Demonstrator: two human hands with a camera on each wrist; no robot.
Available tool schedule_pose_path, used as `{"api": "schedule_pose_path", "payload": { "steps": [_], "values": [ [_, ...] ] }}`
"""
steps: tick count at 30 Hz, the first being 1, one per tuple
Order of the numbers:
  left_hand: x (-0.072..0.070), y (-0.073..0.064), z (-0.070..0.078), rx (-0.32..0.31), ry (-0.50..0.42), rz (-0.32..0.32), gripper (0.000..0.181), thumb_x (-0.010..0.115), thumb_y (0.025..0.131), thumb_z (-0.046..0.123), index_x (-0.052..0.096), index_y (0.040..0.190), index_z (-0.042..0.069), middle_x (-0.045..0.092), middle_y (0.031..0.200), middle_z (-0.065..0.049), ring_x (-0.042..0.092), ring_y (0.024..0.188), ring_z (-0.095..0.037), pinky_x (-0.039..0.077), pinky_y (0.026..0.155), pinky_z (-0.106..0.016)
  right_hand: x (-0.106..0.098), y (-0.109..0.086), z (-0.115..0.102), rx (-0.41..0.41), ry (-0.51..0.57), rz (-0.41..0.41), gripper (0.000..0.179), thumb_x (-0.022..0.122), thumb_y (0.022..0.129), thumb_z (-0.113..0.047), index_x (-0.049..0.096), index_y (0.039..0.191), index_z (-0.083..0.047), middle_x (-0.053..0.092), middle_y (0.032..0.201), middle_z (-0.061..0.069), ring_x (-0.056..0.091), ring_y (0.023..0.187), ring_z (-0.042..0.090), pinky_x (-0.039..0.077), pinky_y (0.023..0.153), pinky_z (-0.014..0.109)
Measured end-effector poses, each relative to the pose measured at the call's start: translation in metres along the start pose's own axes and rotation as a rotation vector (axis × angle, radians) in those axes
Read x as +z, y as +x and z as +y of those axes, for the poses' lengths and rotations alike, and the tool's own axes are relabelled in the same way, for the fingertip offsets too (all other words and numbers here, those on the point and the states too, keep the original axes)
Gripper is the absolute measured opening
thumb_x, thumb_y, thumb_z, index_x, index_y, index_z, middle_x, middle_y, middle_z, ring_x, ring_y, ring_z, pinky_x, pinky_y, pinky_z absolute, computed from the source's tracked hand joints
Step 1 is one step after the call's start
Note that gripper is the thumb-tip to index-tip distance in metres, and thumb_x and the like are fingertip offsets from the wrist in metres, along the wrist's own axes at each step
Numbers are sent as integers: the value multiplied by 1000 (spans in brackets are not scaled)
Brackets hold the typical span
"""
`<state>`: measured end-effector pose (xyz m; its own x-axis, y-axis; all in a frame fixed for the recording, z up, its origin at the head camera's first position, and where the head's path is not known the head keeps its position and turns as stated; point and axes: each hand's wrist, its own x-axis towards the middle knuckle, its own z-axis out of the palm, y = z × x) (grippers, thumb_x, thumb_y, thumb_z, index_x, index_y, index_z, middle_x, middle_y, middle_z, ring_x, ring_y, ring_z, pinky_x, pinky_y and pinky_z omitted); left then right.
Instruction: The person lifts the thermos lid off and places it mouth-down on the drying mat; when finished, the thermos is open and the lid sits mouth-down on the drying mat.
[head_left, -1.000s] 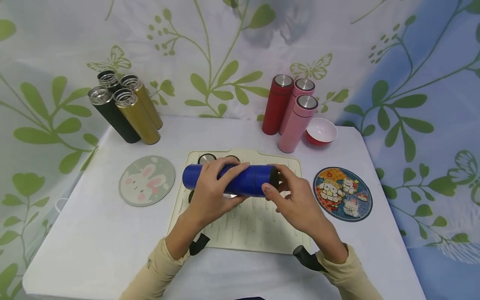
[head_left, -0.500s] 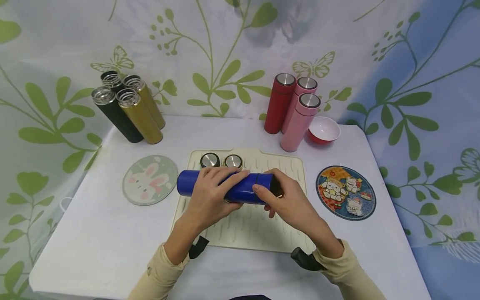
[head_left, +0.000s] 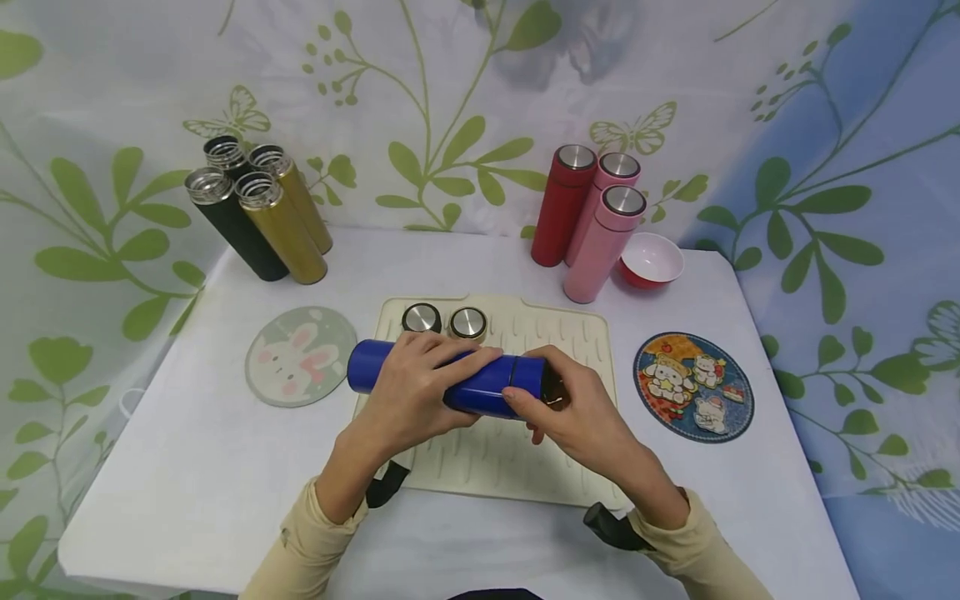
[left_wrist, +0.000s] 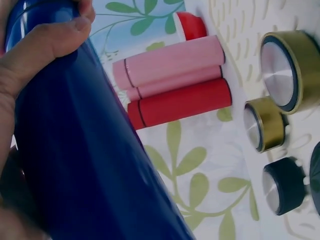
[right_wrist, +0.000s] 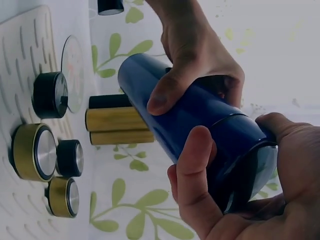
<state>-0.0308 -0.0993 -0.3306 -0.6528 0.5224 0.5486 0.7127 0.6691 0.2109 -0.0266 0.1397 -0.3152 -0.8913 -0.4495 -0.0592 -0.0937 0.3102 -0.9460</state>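
A blue thermos bottle (head_left: 487,387) is held nearly level over the cream ribbed mat (head_left: 510,471), its lid end to the right. My left hand (head_left: 420,387) wraps round its body, thumb along the near side. My right hand (head_left: 581,408) grips the lid (right_wrist: 240,132) at the other end, fingers and thumb round it. A thin dark seam shows between lid and body. Below the bottle on the mat sit two black lids (right_wrist: 49,95) and two gold lids (right_wrist: 30,150), partly hidden in the head view by the left hand and bottle.
Uncapped black bottles (head_left: 240,229) and gold bottles (head_left: 281,229) stand at the back left. A red bottle (head_left: 562,208), two pink bottles (head_left: 600,250) and a bowl (head_left: 651,258) stand back right. A bunny round mat (head_left: 300,358) and cartoon round mat (head_left: 693,387) flank the cream mat.
The blue thermos and both hands have shifted a little left and toward the body, with its lid end dipping slightly. A black and a gold lid behind it show more fully.
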Motion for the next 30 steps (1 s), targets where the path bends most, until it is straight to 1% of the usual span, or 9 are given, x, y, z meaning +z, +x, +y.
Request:
{"api": "schedule_pose_path", "payload": {
  "steps": [5, 7, 10, 13, 17, 21, 24, 28, 30],
  "values": [
    [-6, 3, 1, 16, -2, -18, 79, 97, 58, 39, 68, 130, 25, 70, 118, -1, 59, 104, -28, 47, 89, -48, 0, -3, 2, -87, -18, 13, 36, 72, 94, -23, 56, 124, -12, 65, 101, 16, 67, 59, 22, 57, 55, 37],
    [-8, 4, 1, 15, -4, -25, 81, 98, 55, 39, 68, 130, 26, 70, 118, 0, 58, 103, -27, 47, 88, -48, 1, -4, 5, -130, -29, 19, 37, 73, 93, -21, 57, 125, -12, 65, 102, 14, 67, 60, 20, 57, 54, 36],
    [-9, 4, 1, 23, -15, -32, 81, 98, 56, 38, 68, 130, 26, 71, 118, 0, 56, 100, -25, 46, 89, -47, 1, -5, 10, -208, -52, 35, 41, 75, 90, -17, 57, 126, -13, 66, 103, 10, 67, 66, 18, 57, 56, 34],
    [-9, 4, 0, 20, -52, -48, 81, 99, 54, 36, 69, 129, 26, 71, 117, 1, 56, 97, -23, 46, 88, -45, 1, -7, 11, -312, -154, 32, 53, 81, 85, -17, 56, 131, -13, 66, 111, 8, 67, 80, 16, 58, 63, 31],
    [-10, -2, -2, -24, -106, -89, 81, 99, 54, 36, 69, 129, 24, 72, 116, 2, 56, 96, -22, 47, 84, -43, -2, -5, 8, -444, -338, -14, 70, 86, 81, -25, 51, 139, -9, 62, 122, 7, 65, 96, 17, 58, 73, 29],
    [-13, -7, -3, -69, -144, -133, 80, 98, 56, 37, 69, 130, 23, 72, 118, 2, 57, 100, -22, 47, 85, -42, -2, -2, 6, -525, -455, -50, 73, 80, 85, -39, 49, 144, -11, 61, 122, 6, 65, 99, 19, 58, 77, 34],
    [-15, -7, -6, -74, -204, -191, 81, 98, 56, 38, 69, 130, 22, 72, 118, 4, 58, 100, -18, 48, 85, -39, -1, -5, 7, -596, -555, -49, 75, 75, 88, -46, 47, 147, -11, 59, 123, 7, 65, 102, 22, 58, 81, 38],
    [-14, -6, -11, -79, -314, -284, 81, 97, 57, 38, 68, 130, 21, 71, 117, 8, 62, 102, -10, 46, 86, -35, 2, -10, 8, -705, -696, -43, 78, 84, 82, -36, 49, 146, -9, 56, 130, 14, 61, 111, 28, 55, 89, 43],
    [-13, -7, -11, -102, -325, -291, 81, 97, 58, 38, 68, 132, 21, 71, 118, 9, 62, 105, -9, 46, 87, -35, 2, -10, 8, -723, -724, -39, 80, 89, 77, -28, 51, 145, -12, 53, 135, 15, 58, 116, 29, 52, 93, 45]
  ]
}}
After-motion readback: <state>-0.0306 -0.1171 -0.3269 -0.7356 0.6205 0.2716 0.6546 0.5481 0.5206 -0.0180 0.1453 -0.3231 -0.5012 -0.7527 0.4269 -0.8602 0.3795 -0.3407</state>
